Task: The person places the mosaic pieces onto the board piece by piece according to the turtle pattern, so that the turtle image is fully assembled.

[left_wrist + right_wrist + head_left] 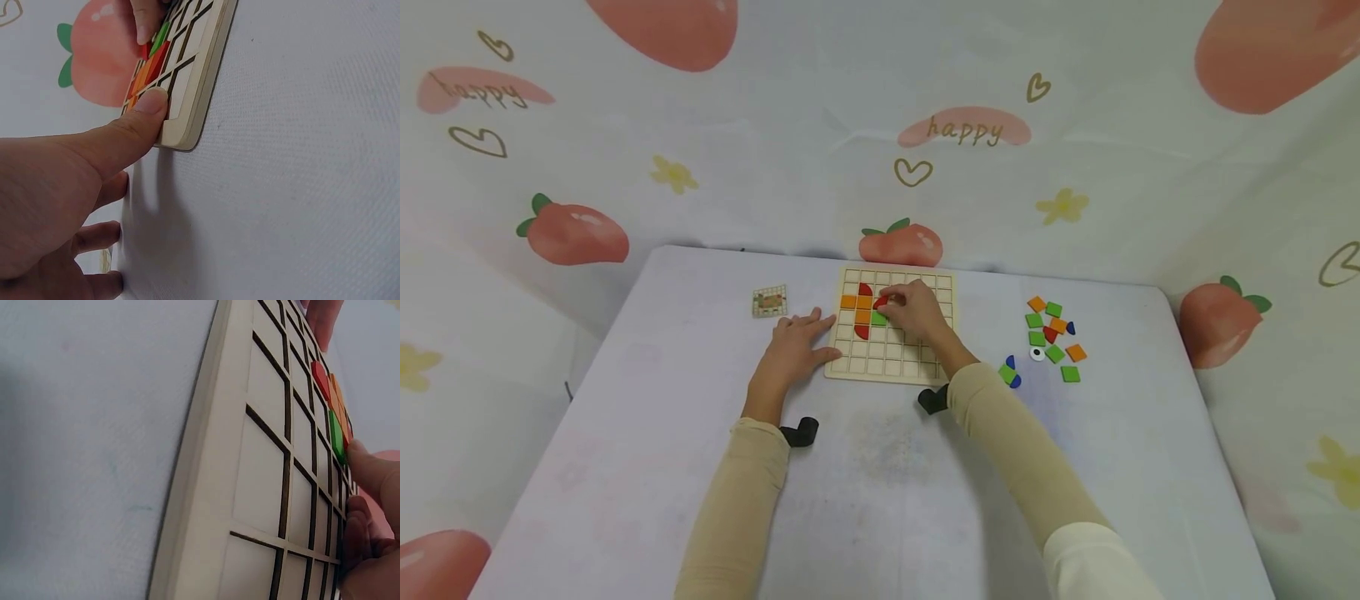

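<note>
A pale wooden grid board [880, 367] lies near the table's far edge. On its left part several orange square tiles [862, 317], a green tile [878, 318] and red rounded tiles [862, 332] sit in the cells. My right hand [917, 311] pinches another red rounded tile [881, 302] at the cell just above the green one, its fingertips over part of it. At the board's left edge is my left hand [792, 352], fingers spread on the table. Its thumb [134, 125] rests on the board's rim near the corner.
Loose green, orange, blue and red tiles [1070, 374] lie scattered to the right of the board, with a white round eye piece [1037, 354] among them. Left of the board lies a small picture card [770, 301]. A patterned curtain [820, 167] rises behind the table.
</note>
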Tool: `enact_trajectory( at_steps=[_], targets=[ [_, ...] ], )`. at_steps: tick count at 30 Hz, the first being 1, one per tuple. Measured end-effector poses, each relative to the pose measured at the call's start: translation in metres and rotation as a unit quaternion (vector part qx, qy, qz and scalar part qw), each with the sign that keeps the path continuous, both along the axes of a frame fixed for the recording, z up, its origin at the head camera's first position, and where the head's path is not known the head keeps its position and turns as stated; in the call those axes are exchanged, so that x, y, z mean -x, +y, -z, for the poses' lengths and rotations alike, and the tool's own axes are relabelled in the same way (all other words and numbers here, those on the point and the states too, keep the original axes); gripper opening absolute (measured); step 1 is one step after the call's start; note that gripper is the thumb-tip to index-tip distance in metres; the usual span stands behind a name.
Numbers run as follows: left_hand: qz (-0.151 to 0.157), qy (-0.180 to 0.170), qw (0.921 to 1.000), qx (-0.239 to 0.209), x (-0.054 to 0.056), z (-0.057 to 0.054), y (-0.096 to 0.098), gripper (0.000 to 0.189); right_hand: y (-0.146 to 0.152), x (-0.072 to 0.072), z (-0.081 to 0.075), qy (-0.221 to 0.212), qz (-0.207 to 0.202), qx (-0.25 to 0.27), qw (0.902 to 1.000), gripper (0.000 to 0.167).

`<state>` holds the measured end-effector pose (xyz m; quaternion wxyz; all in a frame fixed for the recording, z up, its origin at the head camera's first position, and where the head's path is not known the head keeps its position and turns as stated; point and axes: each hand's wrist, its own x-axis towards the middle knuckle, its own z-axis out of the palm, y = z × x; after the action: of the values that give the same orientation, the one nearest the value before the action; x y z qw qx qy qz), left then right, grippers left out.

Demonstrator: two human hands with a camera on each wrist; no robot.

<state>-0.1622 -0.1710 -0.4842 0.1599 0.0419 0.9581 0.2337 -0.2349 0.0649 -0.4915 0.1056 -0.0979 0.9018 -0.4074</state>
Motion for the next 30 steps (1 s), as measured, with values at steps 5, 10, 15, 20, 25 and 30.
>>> enact_trajectory(
  at_steps=[5,10,15,20,25,30],
  targets=[
    [0.002,0.002,1.0,0.001,0.001,0.0,0.0,0.075,0.001,-0.001,-0.001,-0.002,0.001,0.002,1.0,0.032],
    [0.004,0.007,1.0,0.0,0.001,-0.002,0.001,0.075,0.001,-0.001,-0.002,0.009,0.002,-0.002,1.0,0.026],
    [0.002,0.0,1.0,-0.003,0.001,-0.002,0.001,0.075,0.002,-0.001,-0.001,0.001,0.0,-0.001,1.0,0.028],
    [-0.004,-0.011,0.9999,-0.001,0.001,-0.002,0.001,0.075,0.007,-0.002,-0.002,-0.003,-0.017,-0.001,0.9998,0.035],
    [-0.001,-0.01,0.9999,0.001,0.0,-0.003,0.002,0.075,0.014,-0.008,-0.01,0.04,-0.046,-0.065,0.996,0.039],
    [-0.007,-0.009,0.9999,0.0,-0.001,-0.003,0.002,0.075,0.024,-0.016,-0.018,0.107,-0.083,-0.173,0.9756,0.044]
  ],
)
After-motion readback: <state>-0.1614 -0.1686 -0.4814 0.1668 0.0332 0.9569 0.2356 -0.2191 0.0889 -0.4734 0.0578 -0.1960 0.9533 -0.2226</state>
